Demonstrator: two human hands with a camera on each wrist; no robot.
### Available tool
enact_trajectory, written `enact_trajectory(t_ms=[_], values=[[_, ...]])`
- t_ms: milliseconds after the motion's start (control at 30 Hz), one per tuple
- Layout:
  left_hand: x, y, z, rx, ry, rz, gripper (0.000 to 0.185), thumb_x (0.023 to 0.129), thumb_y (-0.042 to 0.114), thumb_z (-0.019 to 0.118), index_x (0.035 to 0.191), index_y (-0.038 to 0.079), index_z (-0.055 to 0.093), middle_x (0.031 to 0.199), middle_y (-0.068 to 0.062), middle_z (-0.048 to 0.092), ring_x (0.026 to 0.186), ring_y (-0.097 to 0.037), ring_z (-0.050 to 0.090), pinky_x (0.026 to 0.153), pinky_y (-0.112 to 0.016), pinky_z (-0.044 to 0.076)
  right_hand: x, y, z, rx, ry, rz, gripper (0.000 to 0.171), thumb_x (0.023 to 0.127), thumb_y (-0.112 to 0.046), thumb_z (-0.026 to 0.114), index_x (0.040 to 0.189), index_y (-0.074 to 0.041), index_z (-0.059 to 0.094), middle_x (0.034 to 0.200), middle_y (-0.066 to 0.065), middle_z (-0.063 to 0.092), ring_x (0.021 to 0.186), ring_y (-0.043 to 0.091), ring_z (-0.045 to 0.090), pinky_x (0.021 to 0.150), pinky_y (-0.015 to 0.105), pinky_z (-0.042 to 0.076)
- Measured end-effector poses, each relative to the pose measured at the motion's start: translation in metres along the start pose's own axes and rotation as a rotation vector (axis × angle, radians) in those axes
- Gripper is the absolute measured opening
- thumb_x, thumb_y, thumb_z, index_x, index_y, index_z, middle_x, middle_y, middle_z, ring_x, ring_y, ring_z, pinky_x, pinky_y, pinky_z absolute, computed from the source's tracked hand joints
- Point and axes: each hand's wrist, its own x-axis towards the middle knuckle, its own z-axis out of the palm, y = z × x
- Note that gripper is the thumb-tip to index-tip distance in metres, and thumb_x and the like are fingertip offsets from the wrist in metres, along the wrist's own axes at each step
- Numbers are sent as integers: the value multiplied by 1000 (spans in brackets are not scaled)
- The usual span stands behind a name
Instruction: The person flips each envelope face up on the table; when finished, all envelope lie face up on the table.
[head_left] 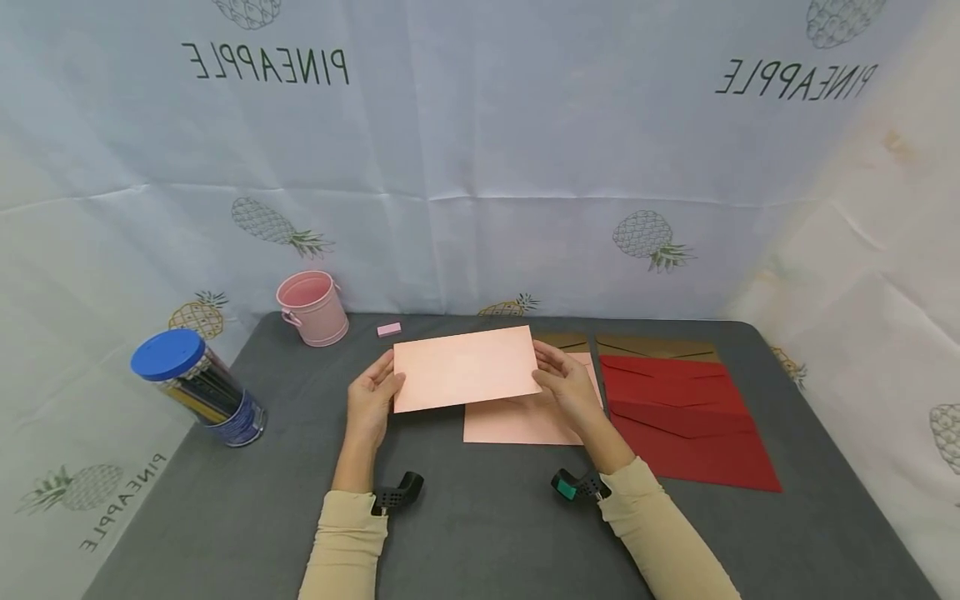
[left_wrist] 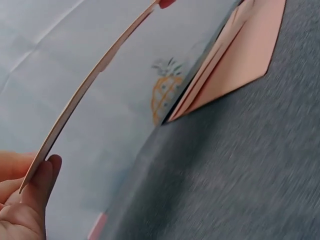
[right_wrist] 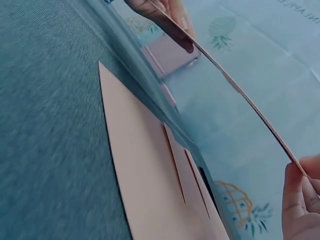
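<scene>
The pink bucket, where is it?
In the head view, the pink bucket stands at the table's far left corner, against the pineapple backdrop, beside a small pink eraser.

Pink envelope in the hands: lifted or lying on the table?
Lifted: both wrist views show the envelope edge-on above the table, left hand and right hand gripping its ends.

The lifted pink envelope (head_left: pixel 465 367) covers the top of the pink stack (head_left: pixel 525 421) and part of the brown envelopes (head_left: pixel 652 346) behind. Both wrist views are blurred on the grey mat (left_wrist: pixel 240 175). The left hand (left_wrist: pixel 22 200) is cut off at the left wrist view's corner, and the right hand (right_wrist: pixel 300 200) is cropped too.
</scene>
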Motion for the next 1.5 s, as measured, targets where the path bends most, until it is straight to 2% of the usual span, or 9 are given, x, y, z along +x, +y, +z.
enact_trajectory(t_ms=[233,500,667,800,900,1000,1067,1300,1500], values=[[-4,0,11,21,-43,10,51,89,-7,58,138,-3,45,137,-20,50,117,-14,56,86,-13,49,-14,3,-13,-35,35,-17,53,91,-3,59,142,-8,43,138,15,45,112,13,55,83,16,51],[-5,-7,13,164,-49,39,51,90,-6,57,139,-3,44,138,-23,48,126,-30,49,89,-15,48,-20,-6,-13,43,39,-66,54,90,-2,62,141,-5,44,133,17,47,102,6,60,74,16,51],[-15,6,26,313,-56,145,53,92,-3,54,142,-3,38,149,-19,36,138,-29,35,108,-31,35,-29,-24,-8,38,93,-157,52,89,-1,62,139,-4,47,127,9,54,102,7,62,76,17,53],[-37,33,56,393,-93,297,53,91,-4,54,141,-4,38,150,-20,33,139,-32,33,109,-39,34,-37,-42,-1,-20,173,-247,49,90,-2,62,136,-7,50,127,10,56,104,10,60,78,17,53],[-57,48,84,389,-225,363,52,93,2,56,142,-3,39,148,-20,37,136,-32,38,106,-41,38,-44,-55,7,-81,222,-335,45,90,-1,61,134,-7,53,128,12,58,105,11,59,81,17,53],[-73,58,109,371,-383,376,54,96,13,56,145,3,36,149,-16,37,136,-29,38,105,-41,40,-51,-65,19,-142,256,-437,42,90,-2,61,131,-6,56,125,16,61,104,11,60,83,17,53],[-80,62,121,354,-442,383,56,97,21,55,147,8,33,151,-12,35,137,-25,38,104,-41,41,-55,-70,28,-175,261,-514,41,90,-2,62,130,-4,57,121,18,62,103,11,61,82,19,53],[-88,67,135,225,-420,493,57,97,13,53,148,10,30,149,-11,37,131,-24,44,96,-36,47,-61,-77,48,-314,155,-778,40,85,9,62,124,2,60,118,19,62,108,19,62,88,24,53],[-85,65,126,148,-352,441,65,97,11,54,151,17,19,139,-18,48,115,-29,59,85,-32,55,-58,-69,49,-437,-11,-834,43,81,11,65,123,4,61,124,18,61,114,20,58,91,20,48]])
